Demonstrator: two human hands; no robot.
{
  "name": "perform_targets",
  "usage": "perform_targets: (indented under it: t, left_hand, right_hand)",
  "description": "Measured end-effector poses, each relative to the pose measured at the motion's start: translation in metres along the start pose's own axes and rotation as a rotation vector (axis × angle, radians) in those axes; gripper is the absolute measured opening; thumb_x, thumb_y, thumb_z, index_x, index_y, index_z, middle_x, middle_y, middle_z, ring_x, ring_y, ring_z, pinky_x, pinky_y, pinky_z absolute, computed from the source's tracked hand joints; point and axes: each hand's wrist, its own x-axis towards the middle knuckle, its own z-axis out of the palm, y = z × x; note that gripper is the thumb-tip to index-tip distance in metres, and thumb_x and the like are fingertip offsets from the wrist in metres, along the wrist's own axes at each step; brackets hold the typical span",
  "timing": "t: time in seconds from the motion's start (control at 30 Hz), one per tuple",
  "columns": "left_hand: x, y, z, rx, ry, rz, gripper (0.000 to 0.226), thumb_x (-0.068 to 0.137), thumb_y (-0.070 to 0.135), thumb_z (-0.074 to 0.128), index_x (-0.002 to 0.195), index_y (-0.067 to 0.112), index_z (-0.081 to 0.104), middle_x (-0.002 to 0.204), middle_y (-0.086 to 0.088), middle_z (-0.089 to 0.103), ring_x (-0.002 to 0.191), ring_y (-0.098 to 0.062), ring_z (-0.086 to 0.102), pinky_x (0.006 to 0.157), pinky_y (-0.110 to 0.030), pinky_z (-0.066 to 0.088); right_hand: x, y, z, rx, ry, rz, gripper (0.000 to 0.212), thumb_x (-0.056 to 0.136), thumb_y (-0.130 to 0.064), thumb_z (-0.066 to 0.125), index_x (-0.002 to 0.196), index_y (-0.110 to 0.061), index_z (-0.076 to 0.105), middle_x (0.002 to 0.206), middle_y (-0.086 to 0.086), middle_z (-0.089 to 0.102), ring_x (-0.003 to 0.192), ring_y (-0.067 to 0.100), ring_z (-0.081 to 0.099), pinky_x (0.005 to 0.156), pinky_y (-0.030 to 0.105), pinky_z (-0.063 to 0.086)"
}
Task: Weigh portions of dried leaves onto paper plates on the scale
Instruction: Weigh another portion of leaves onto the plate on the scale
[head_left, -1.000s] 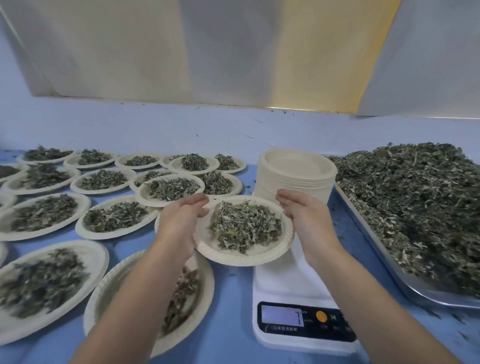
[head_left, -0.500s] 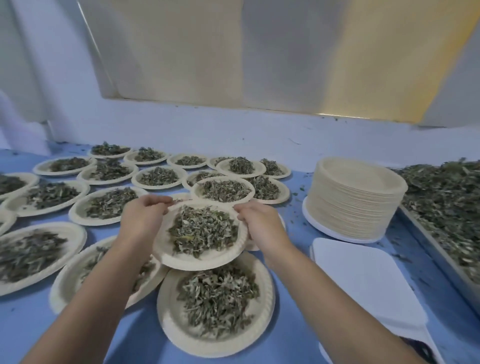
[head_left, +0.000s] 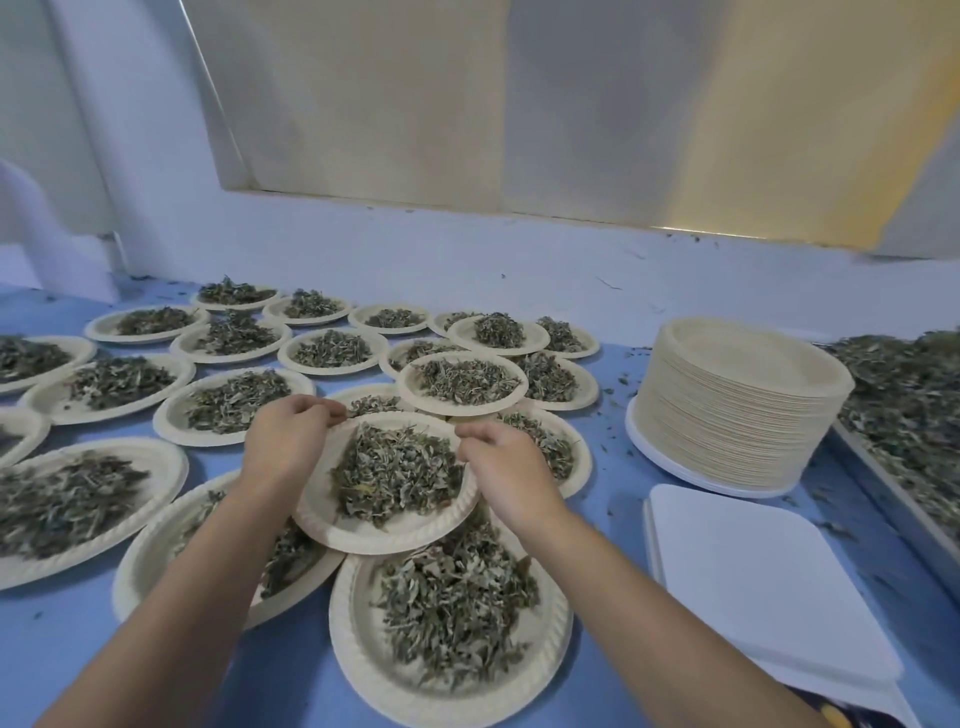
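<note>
A paper plate (head_left: 363, 535) heaped with dried leaves (head_left: 397, 473) sits on top of other filled plates in the middle of the table. My left hand (head_left: 288, 441) pinches its left far rim. My right hand (head_left: 504, 467) holds its right rim with curled fingers. The white scale (head_left: 769, 587) stands bare at the lower right, its display mostly out of frame. A tall stack of blank paper plates (head_left: 727, 410) rises behind the scale.
Several filled plates (head_left: 234, 400) cover the blue table on the left and at the back, some overlapping. A metal tray (head_left: 883, 499) piled with loose dried leaves (head_left: 909, 395) lies at the far right. A white wall runs along the back.
Both hands carried the filled plate off the scale to the left and lowered it onto the overlapping filled plates. The view swung left with it.
</note>
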Motion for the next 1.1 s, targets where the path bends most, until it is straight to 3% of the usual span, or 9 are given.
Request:
perform_targets:
  t: [0.13, 0.33, 0.43, 0.57, 0.63, 0.7, 0.83, 0.9, 1.1]
  left_hand:
    - [0.000, 0.000, 0.000, 0.015, 0.005, 0.029, 0.027, 0.090, 0.003, 0.045, 0.085, 0.013, 0.070, 0.096, -0.002, 0.068, 0.091, -0.018, 0.059, 0.091, -0.038, 0.048]
    - [-0.013, 0.022, 0.013, 0.011, 0.009, 0.154, 0.029, 0.089, 0.005, 0.044, 0.093, 0.016, 0.071, 0.080, 0.007, 0.066, 0.061, -0.011, 0.046, 0.055, -0.024, 0.036]
    - [-0.028, 0.047, 0.033, -0.063, -0.064, 0.201, 0.030, 0.089, 0.005, 0.045, 0.085, 0.021, 0.070, 0.095, 0.007, 0.069, 0.077, -0.005, 0.057, 0.064, -0.021, 0.042]
    - [-0.054, 0.083, 0.072, -0.290, -0.215, 0.191, 0.031, 0.089, 0.000, 0.045, 0.078, 0.017, 0.068, 0.088, 0.002, 0.072, 0.094, -0.013, 0.066, 0.091, -0.029, 0.047]
    - [-0.069, 0.098, 0.093, -0.347, -0.267, 0.182, 0.030, 0.088, 0.001, 0.045, 0.078, 0.017, 0.068, 0.085, 0.002, 0.072, 0.090, -0.010, 0.066, 0.083, -0.025, 0.047]
    - [-0.082, 0.109, 0.113, -0.404, -0.293, 0.180, 0.030, 0.087, 0.001, 0.046, 0.075, 0.018, 0.068, 0.085, 0.001, 0.072, 0.088, -0.011, 0.065, 0.077, -0.025, 0.046]
    - [-0.110, 0.125, 0.148, -0.504, -0.377, 0.117, 0.029, 0.087, 0.000, 0.046, 0.077, 0.016, 0.069, 0.096, -0.006, 0.071, 0.096, -0.020, 0.063, 0.088, -0.036, 0.049]
    - [-0.122, 0.129, 0.161, -0.549, -0.420, 0.077, 0.030, 0.087, -0.002, 0.046, 0.074, 0.015, 0.068, 0.092, -0.005, 0.071, 0.095, -0.020, 0.063, 0.090, -0.036, 0.049]
    - [-0.146, 0.128, 0.179, -0.627, -0.503, -0.017, 0.032, 0.088, -0.002, 0.045, 0.072, 0.016, 0.067, 0.083, 0.001, 0.070, 0.090, -0.014, 0.063, 0.077, -0.024, 0.046]
  right_hand:
    - [0.002, 0.003, -0.002, 0.007, 0.035, 0.002, 0.035, 0.093, -0.023, 0.049, 0.126, -0.021, 0.059, 0.108, -0.009, 0.063, 0.050, -0.001, 0.048, 0.050, 0.015, 0.041]
    - [0.000, -0.003, -0.021, 0.038, 0.105, -0.043, 0.031, 0.092, -0.019, 0.049, 0.120, -0.022, 0.062, 0.106, -0.012, 0.060, 0.076, -0.007, 0.061, 0.058, 0.009, 0.039]
    - [0.001, -0.004, -0.042, 0.025, 0.171, -0.060, 0.031, 0.092, -0.017, 0.048, 0.119, -0.023, 0.062, 0.105, -0.010, 0.062, 0.066, -0.005, 0.051, 0.056, 0.013, 0.035]
    - [-0.001, -0.004, -0.080, -0.002, 0.285, -0.126, 0.029, 0.091, -0.012, 0.049, 0.112, -0.023, 0.066, 0.104, -0.017, 0.061, 0.083, -0.011, 0.053, 0.068, -0.002, 0.039]
    - [-0.003, -0.004, -0.100, 0.062, 0.356, -0.158, 0.027, 0.088, -0.005, 0.049, 0.096, -0.024, 0.066, 0.103, -0.007, 0.067, 0.096, 0.009, 0.063, 0.087, 0.018, 0.050]
    - [-0.007, -0.004, -0.121, 0.071, 0.419, -0.191, 0.028, 0.088, -0.003, 0.050, 0.088, -0.027, 0.065, 0.093, -0.009, 0.067, 0.095, 0.020, 0.067, 0.085, 0.039, 0.055]
    - [-0.017, 0.000, -0.169, -0.162, 0.562, -0.334, 0.020, 0.092, -0.009, 0.054, 0.094, -0.022, 0.069, 0.089, -0.013, 0.068, 0.081, -0.003, 0.060, 0.078, 0.018, 0.049]
    - [-0.022, 0.002, -0.188, -0.343, 0.628, -0.396, 0.019, 0.091, -0.010, 0.055, 0.098, -0.018, 0.072, 0.094, -0.009, 0.070, 0.082, 0.000, 0.057, 0.075, 0.010, 0.041]
    - [-0.026, 0.011, -0.219, -0.829, 0.531, -0.323, 0.028, 0.096, -0.019, 0.052, 0.120, -0.020, 0.067, 0.120, -0.003, 0.067, 0.119, 0.018, 0.051, 0.093, 0.033, 0.042]
